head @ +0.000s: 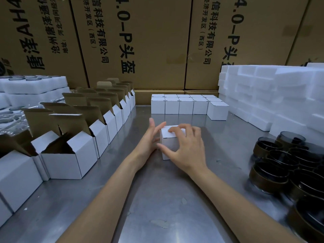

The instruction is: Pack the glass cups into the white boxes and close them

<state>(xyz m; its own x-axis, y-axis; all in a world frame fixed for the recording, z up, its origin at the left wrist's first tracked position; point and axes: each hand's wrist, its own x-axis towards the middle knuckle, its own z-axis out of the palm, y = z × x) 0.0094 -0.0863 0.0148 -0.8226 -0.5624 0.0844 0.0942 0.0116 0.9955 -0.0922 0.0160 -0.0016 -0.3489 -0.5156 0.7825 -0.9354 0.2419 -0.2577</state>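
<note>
steel counter (157, 199) held a row of closed boxes (185, 106); my right hand (187, 148) gripped one shut white box (169, 142), left hand (149, 139) flat against it, many open boxes (75, 155) and glass cups (280, 165) left.

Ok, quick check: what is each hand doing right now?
Left hand: open, straight fingers against the left side of the small white box.
Right hand: fingers curled over the box top, thumb on its front, holding it.
</note>
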